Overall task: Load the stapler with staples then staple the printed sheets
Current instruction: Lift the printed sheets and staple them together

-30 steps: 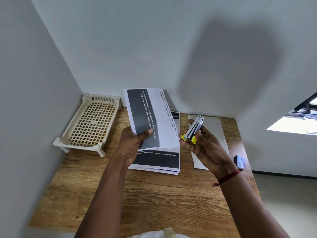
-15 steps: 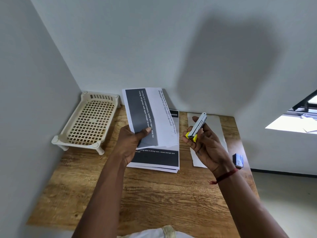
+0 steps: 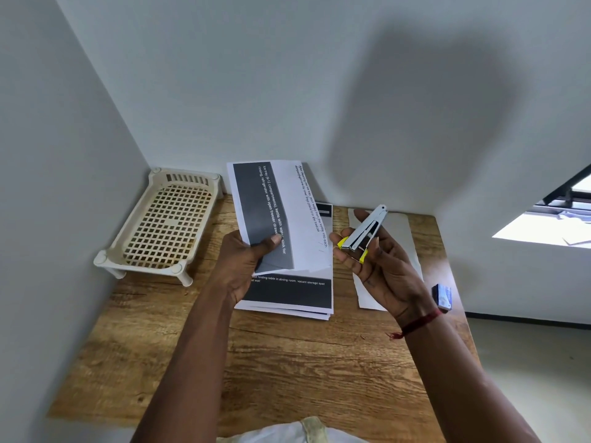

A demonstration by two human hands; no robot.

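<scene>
The raised printed sheets (image 3: pixel 281 215) carry white lettering on a dark grey band: "Ice tray (6-12 compartments), kettle with water, sink for rinsing, refrigerator with open freezer drawer", part of it under the thumb. Small black text runs along their white margin, too fine to read fully. The stack of printed pages (image 3: pixel 287 294) lying flat beneath shows "folding table in dining room, vacant storage spot". The small blue box (image 3: pixel 442 296) at the table's right edge has no legible print.

Against the picture half a second ago, the right hand (image 3: pixel 379 266) has tipped the stapler (image 3: pixel 364 231) a little further from the sheets, and a wider gap now lies between them; the left hand (image 3: pixel 243 266) holds the sheets much as before.

The stapler is slim bright metal with yellow plastic at its near end, its two arms splayed slightly apart, the far tip pointing up and right. It rests across the right hand's loosely curled fingers, pinched by the thumb at the yellow end, above a blank white sheet (image 3: pixel 396 244). The left hand grips the raised sheets at their near left corner, thumb pressed on the front, fingers behind. A cream lattice tray (image 3: pixel 160 225) stands in the far left corner of the wooden table (image 3: pixel 287 362)
</scene>
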